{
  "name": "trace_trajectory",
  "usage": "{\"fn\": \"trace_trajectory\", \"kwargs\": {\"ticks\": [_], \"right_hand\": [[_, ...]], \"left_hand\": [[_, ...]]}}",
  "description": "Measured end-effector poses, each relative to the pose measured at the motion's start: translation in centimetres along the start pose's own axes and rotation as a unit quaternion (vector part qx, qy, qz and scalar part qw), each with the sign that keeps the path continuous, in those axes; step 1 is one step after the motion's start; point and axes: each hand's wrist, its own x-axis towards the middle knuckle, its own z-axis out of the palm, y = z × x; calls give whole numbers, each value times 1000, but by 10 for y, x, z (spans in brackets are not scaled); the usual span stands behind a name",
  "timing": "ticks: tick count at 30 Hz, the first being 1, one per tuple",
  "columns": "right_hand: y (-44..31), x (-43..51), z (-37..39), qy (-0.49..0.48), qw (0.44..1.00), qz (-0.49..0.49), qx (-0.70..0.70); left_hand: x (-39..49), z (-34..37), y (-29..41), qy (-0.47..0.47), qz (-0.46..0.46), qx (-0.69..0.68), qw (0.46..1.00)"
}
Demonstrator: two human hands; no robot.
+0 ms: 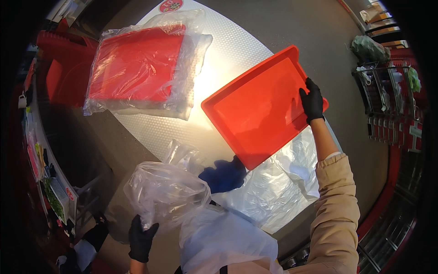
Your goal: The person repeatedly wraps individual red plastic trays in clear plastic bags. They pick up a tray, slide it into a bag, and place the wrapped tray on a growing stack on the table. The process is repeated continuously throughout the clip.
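Observation:
My right hand (pixel 312 101), in a black glove, grips the right rim of a shallow red plastic tray (pixel 253 106). The tray lies slantwise over the table, and I see nothing in it. In my left hand (pixel 142 238), also black-gloved, the end of a crumpled clear plastic bag (pixel 167 195) is pinched; the bag hangs between table and apron. A dark blue cloth (pixel 224 176) lies bunched at the tray's near corner. Beneath the tray's right part spreads a wrinkled translucent plastic sheet (pixel 273 197). Farther left, another red tray (pixel 140 65) sits inside clear plastic wrapping.
The metal table (pixel 232 44) has a dimpled top. Whitish folded material (pixel 154 114) lies under the wrapped tray. A red chair (pixel 70 68) stands beyond the table's left side. At far right is a wire rack (pixel 386 87); at far left, another table edge (pixel 51 154) and a person (pixel 85 251).

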Motion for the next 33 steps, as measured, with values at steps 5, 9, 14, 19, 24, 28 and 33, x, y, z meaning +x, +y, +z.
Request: {"fn": "trace_trajectory", "kwargs": {"ticks": [5, 9, 14, 19, 24, 28, 33], "right_hand": [[70, 51, 3, -128, 970, 86, -189], [28, 58, 14, -167, 951, 135, -224], [22, 68, -1, -158, 937, 135, -280], [62, 72, -17, -220, 955, 150, -129], [74, 77, -4, -202, 964, 84, -153], [50, 73, 13, -179, 954, 99, -219], [63, 69, -5, -276, 942, 157, -108]], "left_hand": [[6, 15, -8, -16, 57, -25, 998], [16, 3, -31, 60, -78, -177, 979], [20, 16, -39, 84, -79, -169, 979], [33, -10, -19, 139, -173, -353, 909], [33, -17, -16, 204, -140, -381, 891], [19, -19, -16, 241, -178, -391, 870], [11, -17, -22, 213, -196, -415, 863]]}}
